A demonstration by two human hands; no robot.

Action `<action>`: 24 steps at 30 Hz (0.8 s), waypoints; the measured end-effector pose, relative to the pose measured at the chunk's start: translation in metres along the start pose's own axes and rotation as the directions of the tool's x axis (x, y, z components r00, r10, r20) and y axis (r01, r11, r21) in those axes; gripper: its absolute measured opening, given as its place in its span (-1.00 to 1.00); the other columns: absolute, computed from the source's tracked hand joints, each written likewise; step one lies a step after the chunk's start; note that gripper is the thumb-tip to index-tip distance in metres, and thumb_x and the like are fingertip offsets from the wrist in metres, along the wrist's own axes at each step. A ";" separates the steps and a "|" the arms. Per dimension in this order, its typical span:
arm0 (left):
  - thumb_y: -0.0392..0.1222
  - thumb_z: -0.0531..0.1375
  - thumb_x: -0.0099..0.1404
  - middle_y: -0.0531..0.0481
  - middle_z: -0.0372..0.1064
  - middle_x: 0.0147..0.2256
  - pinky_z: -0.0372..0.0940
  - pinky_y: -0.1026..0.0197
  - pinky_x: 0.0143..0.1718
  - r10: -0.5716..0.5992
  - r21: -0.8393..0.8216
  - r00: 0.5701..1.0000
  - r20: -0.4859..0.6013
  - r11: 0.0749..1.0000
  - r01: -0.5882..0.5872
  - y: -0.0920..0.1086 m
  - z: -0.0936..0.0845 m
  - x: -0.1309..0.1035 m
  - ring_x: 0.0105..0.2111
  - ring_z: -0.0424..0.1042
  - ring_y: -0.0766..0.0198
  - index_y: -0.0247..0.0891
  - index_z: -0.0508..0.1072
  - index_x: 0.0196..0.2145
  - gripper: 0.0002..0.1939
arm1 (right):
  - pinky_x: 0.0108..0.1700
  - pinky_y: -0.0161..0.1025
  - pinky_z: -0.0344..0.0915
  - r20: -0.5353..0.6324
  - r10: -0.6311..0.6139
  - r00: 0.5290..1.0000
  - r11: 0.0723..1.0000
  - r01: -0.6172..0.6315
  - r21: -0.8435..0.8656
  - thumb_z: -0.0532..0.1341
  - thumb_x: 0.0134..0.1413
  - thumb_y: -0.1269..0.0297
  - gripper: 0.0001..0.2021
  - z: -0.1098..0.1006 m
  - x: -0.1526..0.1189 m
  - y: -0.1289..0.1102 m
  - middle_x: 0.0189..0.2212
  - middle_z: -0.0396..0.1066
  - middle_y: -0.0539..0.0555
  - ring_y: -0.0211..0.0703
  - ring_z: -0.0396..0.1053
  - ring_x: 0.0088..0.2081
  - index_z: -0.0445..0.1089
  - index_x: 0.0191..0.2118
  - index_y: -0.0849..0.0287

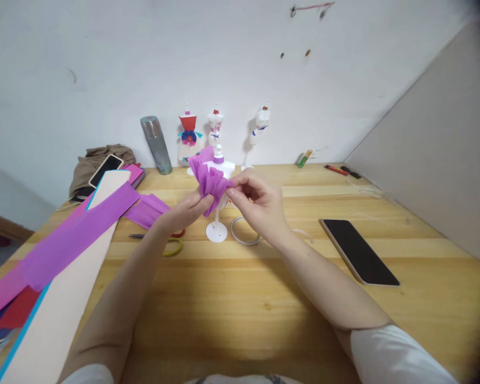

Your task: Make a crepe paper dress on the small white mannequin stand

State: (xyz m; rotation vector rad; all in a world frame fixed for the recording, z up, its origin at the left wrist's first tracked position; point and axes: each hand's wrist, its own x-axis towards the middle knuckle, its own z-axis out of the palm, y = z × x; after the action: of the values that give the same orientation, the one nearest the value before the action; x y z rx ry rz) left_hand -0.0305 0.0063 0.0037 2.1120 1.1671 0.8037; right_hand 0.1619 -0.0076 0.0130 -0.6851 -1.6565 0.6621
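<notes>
A small white dress-form mannequin point(224, 168) with a purple neck band stands upright on a round base in front of me. Pleated purple crepe paper point(212, 182) lies across its chest and one shoulder. My left hand point(190, 209) is closed on the lower left of the paper, thumb on top. With thumb and index finger, my right hand point(258, 200) pinches the paper's right end beside the torso. Scissors point(174, 246) with red and yellow handles lie under my left wrist, next to a loose purple crepe piece point(149, 209). Behind my right hand is a roll of tape point(240, 234), partly covered.
Three more mannequins, one in a red top point(188, 123), stand by the wall near a grey bottle point(157, 145). Long crepe strips point(80, 237) cover the table's left side. A phone point(359, 250) lies right; a glue stick point(304, 158) leans at the back.
</notes>
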 end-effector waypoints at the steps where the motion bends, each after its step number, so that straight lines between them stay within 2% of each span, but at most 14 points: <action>1: 0.11 -0.06 0.37 -0.10 0.49 -0.13 0.37 0.06 0.07 -0.004 -0.003 1.000 0.001 1.000 0.004 0.001 0.000 0.000 -0.06 0.44 0.05 -0.21 0.44 -0.10 -0.56 | -0.39 -0.24 0.20 0.002 0.010 1.000 1.000 -0.010 -0.002 0.22 0.16 0.26 -0.92 0.000 0.000 -0.001 -0.46 0.30 -0.02 -0.24 0.25 -0.44 0.39 -0.34 0.11; 6: 0.16 -0.09 0.38 -0.12 0.48 -0.17 0.37 0.00 0.06 -0.006 0.033 0.999 0.038 0.999 0.005 -0.001 -0.001 -0.001 -0.10 0.43 0.04 -0.23 0.43 -0.11 -0.52 | -0.46 -0.27 0.15 0.037 0.074 0.997 0.997 -0.074 -0.005 0.28 0.09 0.25 -0.90 0.004 -0.002 -0.001 -0.50 0.28 -0.06 -0.30 0.17 -0.52 0.34 -0.32 0.10; 11: 0.07 -0.10 0.41 -0.06 0.42 -0.24 0.36 0.10 0.02 -0.032 0.034 0.999 0.025 0.999 0.031 0.001 -0.001 -0.002 -0.13 0.43 0.08 -0.18 0.41 -0.18 -0.61 | -0.40 -0.26 0.14 0.042 -0.023 0.999 0.992 0.029 -0.124 0.20 0.12 0.33 -0.90 0.003 -0.002 0.002 -0.54 0.21 -0.06 -0.29 0.16 -0.49 0.32 -0.42 0.11; 15: 0.06 -0.09 0.40 -0.04 0.36 -0.32 0.36 0.11 -0.03 -0.057 0.017 0.997 0.042 0.998 0.057 0.005 -0.002 -0.004 -0.19 0.41 0.09 -0.15 0.40 -0.28 -0.64 | -0.39 -0.25 0.13 0.064 -0.029 0.997 0.987 0.039 -0.156 0.19 0.11 0.35 -0.92 0.001 -0.002 0.002 -0.55 0.19 -0.07 -0.28 0.15 -0.49 0.33 -0.41 0.12; 20: 0.13 0.00 0.33 -0.08 0.45 -0.22 0.35 0.11 0.00 -0.058 -0.021 0.998 0.016 0.998 0.058 0.003 -0.002 -0.002 -0.12 0.44 0.03 -0.14 0.44 -0.19 -0.63 | -0.41 -0.26 0.11 0.053 0.031 0.998 0.991 -0.024 -0.129 0.22 0.11 0.29 -0.91 0.002 -0.002 0.001 -0.55 0.19 -0.08 -0.30 0.12 -0.51 0.35 -0.40 0.13; 24: 0.12 -0.03 0.37 -0.08 0.48 -0.17 0.32 0.13 0.09 -0.032 -0.057 0.999 0.001 0.998 0.032 0.000 0.000 -0.001 -0.02 0.44 0.04 -0.18 0.48 -0.11 -0.57 | -0.43 -0.27 0.07 0.038 0.035 0.999 0.994 -0.031 -0.101 0.20 0.11 0.29 -0.90 0.003 -0.002 0.001 -0.58 0.17 -0.08 -0.30 0.10 -0.51 0.37 -0.41 0.14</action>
State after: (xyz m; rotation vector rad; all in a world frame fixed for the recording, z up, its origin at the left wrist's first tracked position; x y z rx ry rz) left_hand -0.0311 0.0051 0.0036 2.0423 1.1616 0.8128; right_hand 0.1588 -0.0084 0.0104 -0.7779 -1.7277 0.6228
